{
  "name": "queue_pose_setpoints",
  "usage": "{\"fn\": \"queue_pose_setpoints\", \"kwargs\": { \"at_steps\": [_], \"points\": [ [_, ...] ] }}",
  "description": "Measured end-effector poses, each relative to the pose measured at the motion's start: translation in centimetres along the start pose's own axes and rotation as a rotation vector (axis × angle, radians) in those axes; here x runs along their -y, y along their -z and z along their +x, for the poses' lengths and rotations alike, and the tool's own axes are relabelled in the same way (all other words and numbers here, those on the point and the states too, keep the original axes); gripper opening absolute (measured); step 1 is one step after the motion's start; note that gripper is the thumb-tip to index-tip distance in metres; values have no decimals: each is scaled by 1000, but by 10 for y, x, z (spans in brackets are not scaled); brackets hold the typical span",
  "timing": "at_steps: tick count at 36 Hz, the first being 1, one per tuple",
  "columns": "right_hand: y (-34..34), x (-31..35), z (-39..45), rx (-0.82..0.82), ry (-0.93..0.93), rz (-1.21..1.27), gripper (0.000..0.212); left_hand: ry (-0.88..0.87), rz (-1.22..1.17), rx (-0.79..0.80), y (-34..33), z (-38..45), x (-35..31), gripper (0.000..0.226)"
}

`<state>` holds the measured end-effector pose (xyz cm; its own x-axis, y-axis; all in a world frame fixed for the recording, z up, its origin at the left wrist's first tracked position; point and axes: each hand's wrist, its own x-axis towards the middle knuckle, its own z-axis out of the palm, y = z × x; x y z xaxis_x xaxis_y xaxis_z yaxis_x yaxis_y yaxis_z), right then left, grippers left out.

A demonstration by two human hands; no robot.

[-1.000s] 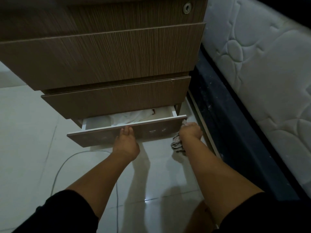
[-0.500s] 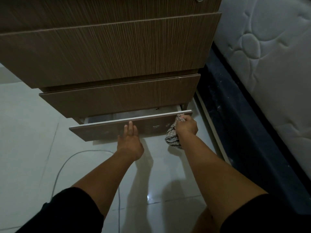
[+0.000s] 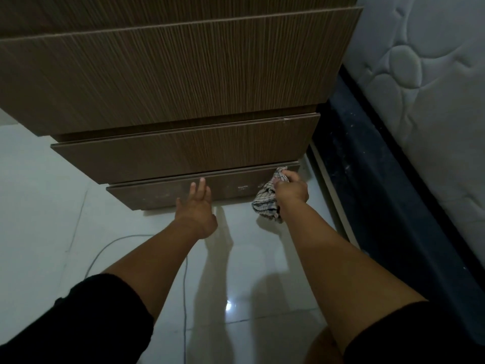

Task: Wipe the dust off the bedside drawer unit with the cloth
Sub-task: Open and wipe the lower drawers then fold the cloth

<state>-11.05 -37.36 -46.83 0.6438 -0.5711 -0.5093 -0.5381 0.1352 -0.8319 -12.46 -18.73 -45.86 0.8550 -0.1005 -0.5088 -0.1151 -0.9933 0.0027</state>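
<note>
Black sleeves (image 3: pixel 105 308) at bottom corners, bare forearms reaching up-frame over glossy white tiled floor (image 3: pixel 39 206); thin grey cable (image 3: pixel 185 298) on floor, lower centre. Left hand (image 3: pixel 195 206) at centre, fingers straight, tips touching front of brown wood-grain bottom drawer (image 3: pixel 157 191), grasping nothing. Right hand (image 3: pixel 291 190) centre-right, clenched around crumpled checked beige cloth (image 3: pixel 267 203), held against drawer's right end. Above: rest of brown wood-grain bedside drawer unit (image 3: pixel 183 74). Right: dark bed base (image 3: pixel 380 179), white quilted mattress (image 3: pixel 433 88).
</note>
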Motion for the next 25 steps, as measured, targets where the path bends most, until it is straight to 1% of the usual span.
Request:
{"fn": "queue_pose_setpoints", "kwargs": {
  "at_steps": [3, 6, 11, 12, 15, 18, 22, 25],
  "points": [
    [2, 1, -4, 7, -11, -18, 32, -18, 5, 6, 5, -3, 4, 75],
    [3, 2, -9, 22, -68, -19, 42, -32, 21, -13, 17, -8, 11, 74],
    [-8, 6, -34, 68, -158, -78, 73, -43, 67, -68, 42, -33, 36, 73],
    [-12, 7, -42, 83, -173, -97, 74, -37, 70, -87, 46, -40, 44, 72],
    [-27, 8, -64, 160, -211, -88, 64, -27, 64, -161, 58, -59, 73, 73],
    [-46, 5, -82, 198, -229, -77, 66, -18, 74, -292, 69, -78, 104, 75],
    [-82, -4, -109, 308, -258, -115, 52, 28, 53, -475, 77, -95, 138, 72],
    [-117, -12, -131, 374, -293, -127, 53, 65, 3, -562, 79, -98, 156, 71]
  ]
}}
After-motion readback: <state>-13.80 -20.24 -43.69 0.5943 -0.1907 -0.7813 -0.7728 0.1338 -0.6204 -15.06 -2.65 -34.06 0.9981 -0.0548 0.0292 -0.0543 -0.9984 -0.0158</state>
